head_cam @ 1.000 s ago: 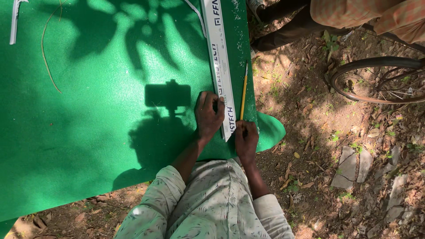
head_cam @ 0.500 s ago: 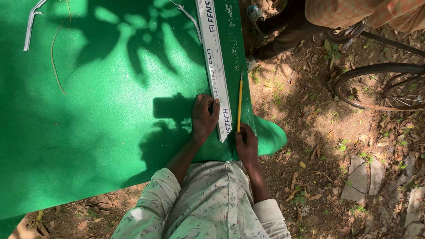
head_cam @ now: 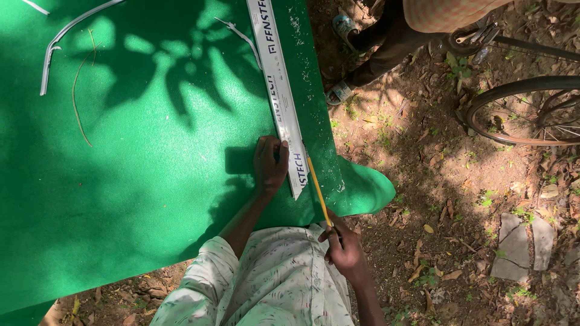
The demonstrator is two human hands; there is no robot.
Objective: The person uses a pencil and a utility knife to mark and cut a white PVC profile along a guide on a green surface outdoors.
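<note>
Left hand (head_cam: 269,164) presses flat, fingers spread, beside the white strip (head_cam: 280,96) on the green sheet (head_cam: 139,181); right hand (head_cam: 344,250) clamps a yellow pencil (head_cam: 318,190) right of the strip.

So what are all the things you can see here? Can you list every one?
green sheet: one, bright green, spread over the ground on the left, its right corner curled up
white strip: one, long and flat, white with dark print, lying along the sheet's right side
yellow pencil: one, thin, beside the strip's near end
grey curved trim: one, top left on the sheet
bicycle wheel: one, dark, right edge
other person: one, checked cloth, dark leg, sandals, top
flat stones: two, grey, on the dirt at right
left hand: pressing on the strip
right hand: holding the pencil's lower end
</note>
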